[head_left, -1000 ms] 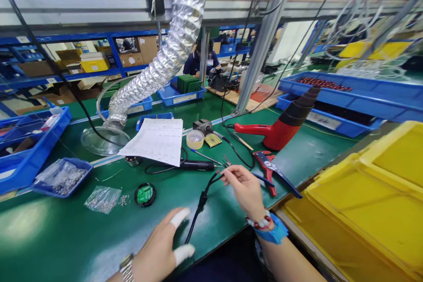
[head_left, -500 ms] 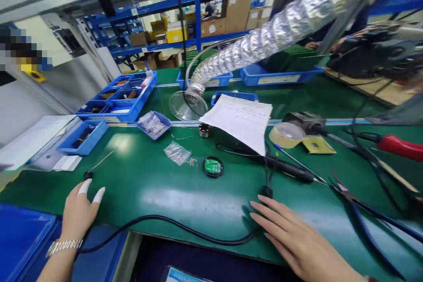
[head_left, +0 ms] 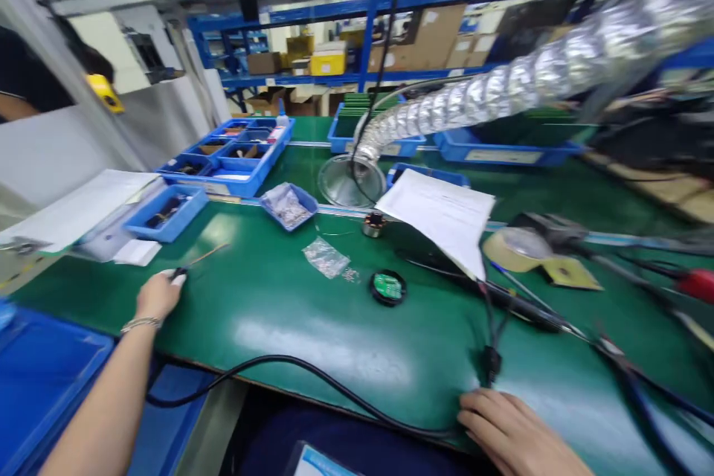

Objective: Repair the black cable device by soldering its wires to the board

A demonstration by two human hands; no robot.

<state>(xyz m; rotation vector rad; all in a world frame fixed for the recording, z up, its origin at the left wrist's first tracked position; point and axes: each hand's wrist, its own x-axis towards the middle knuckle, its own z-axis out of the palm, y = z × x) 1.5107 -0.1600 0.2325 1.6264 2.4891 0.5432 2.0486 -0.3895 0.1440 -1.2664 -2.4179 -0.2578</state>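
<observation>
My left hand [head_left: 159, 294] is closed on the black end of a power cord [head_left: 179, 274], from which a thin brownish wire sticks out. The black cord [head_left: 290, 359] sags along the front edge of the green bench, from below my left wrist across to my right hand. Curled over the cord at lower right is my right hand [head_left: 516, 428]; its thumb is hidden. Just beyond its fingers shows a black cord sleeve [head_left: 491, 364], with dark leads running up from it towards a white paper sheet [head_left: 438, 216]. A round black housing with a green circuit board [head_left: 389, 287] lies mid-bench.
A small plastic bag [head_left: 326, 258] lies beside scattered tiny parts. Behind it are a blue tray of small parts [head_left: 288, 206] and a copper-wound motor part [head_left: 373, 224]. A foil duct [head_left: 485, 97] hangs over the back. Tape [head_left: 517, 248] and blurred pliers [head_left: 619, 361] lie at right.
The view has swung left, so the bench items appear further right. My left hand has moved forward with the cord end. My right hand's fingers, outstretched before, have curled over the cord.
</observation>
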